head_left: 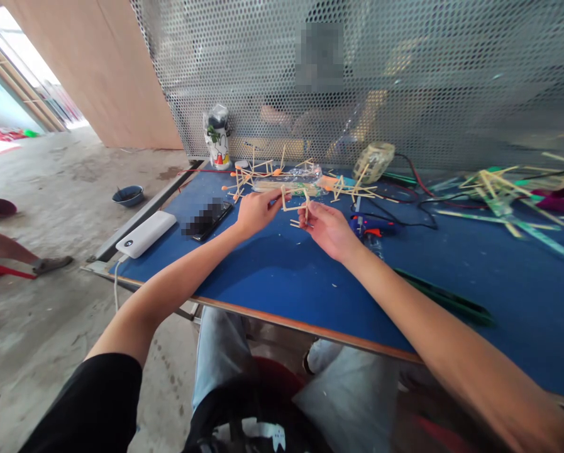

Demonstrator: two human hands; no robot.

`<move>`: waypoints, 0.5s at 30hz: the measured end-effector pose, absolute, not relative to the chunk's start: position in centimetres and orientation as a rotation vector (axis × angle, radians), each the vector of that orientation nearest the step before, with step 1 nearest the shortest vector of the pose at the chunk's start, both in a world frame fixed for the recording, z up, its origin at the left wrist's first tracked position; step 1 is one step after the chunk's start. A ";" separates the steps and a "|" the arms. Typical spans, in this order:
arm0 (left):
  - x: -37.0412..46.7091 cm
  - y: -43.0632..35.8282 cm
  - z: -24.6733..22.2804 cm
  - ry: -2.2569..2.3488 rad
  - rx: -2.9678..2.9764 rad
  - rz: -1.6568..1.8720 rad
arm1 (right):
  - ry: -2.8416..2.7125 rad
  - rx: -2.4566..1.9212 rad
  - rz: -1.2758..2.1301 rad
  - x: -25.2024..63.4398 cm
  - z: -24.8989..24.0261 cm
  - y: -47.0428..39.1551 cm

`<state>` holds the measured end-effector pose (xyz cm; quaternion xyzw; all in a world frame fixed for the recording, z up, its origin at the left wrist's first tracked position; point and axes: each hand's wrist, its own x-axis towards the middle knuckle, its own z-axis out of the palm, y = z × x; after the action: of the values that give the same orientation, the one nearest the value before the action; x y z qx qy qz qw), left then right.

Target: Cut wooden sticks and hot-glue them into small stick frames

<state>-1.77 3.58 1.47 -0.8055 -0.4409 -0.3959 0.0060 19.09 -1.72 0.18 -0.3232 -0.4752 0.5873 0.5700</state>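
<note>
Between my two hands, just above the blue table, is a small frame of thin wooden sticks (292, 208). My left hand (259, 211) is closed on its upper left end with thumb and fingertips. At its right end my right hand (327, 228) pinches an upright stick; the fingers are closed. Two short stick ends poke out left of the right fingertips. Behind the hands lies a clear plastic packet of sticks (286, 186). A blue glue gun (373, 224) with an orange-red part rests right of my right hand.
Stick pieces with orange tips (238, 182) stand at the back left. A white power bank (146, 234) and a dark phone (207, 220) lie left. A wrapped cup (218, 139), a jar (375, 161), dark cables, a green tray (444, 296) and a stick pile (501, 195) surround the work area.
</note>
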 end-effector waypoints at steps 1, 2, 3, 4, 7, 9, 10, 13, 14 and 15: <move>-1.8 3.5 1.5 -1.377 -2.514 -1.239 | -1.123 -0.757 1.372 19.1 0.2 -1.7; -1.7 3.5 1.6 -1.375 -2.505 -1.239 | -1.133 -0.755 1.363 19.1 0.2 -1.8; -1.7 3.4 1.6 -1.373 -2.498 -1.238 | -1.143 -0.753 1.352 19.1 0.3 -1.8; -1.7 3.3 1.7 -1.372 -2.493 -1.236 | -1.154 -0.752 1.339 19.2 0.3 -1.8; -1.6 3.2 1.7 -1.371 -2.509 -1.223 | -1.187 -0.754 1.288 19.2 0.3 -1.8; -1.6 3.3 1.7 -1.383 -2.535 -1.205 | -1.206 -0.765 1.245 19.3 0.2 -1.7; -1.5 3.4 1.7 -1.399 -2.549 -1.191 | -1.214 -0.773 1.218 19.3 0.2 -1.5; -1.5 3.8 1.6 -1.464 -2.583 -1.193 | -1.229 -0.804 1.105 19.5 -0.1 -0.9; -1.6 4.0 1.6 -1.486 -2.599 -1.227 | -1.233 -0.819 1.055 19.6 -0.2 -0.8; -1.6 4.1 1.5 -1.507 -2.625 -1.283 | -1.237 -0.835 1.003 19.7 -0.3 -0.7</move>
<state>-1.63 4.14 1.55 -0.7963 -0.4572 -0.3892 -0.0732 19.70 -0.66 -0.26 -0.3634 -0.5386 0.4364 0.6224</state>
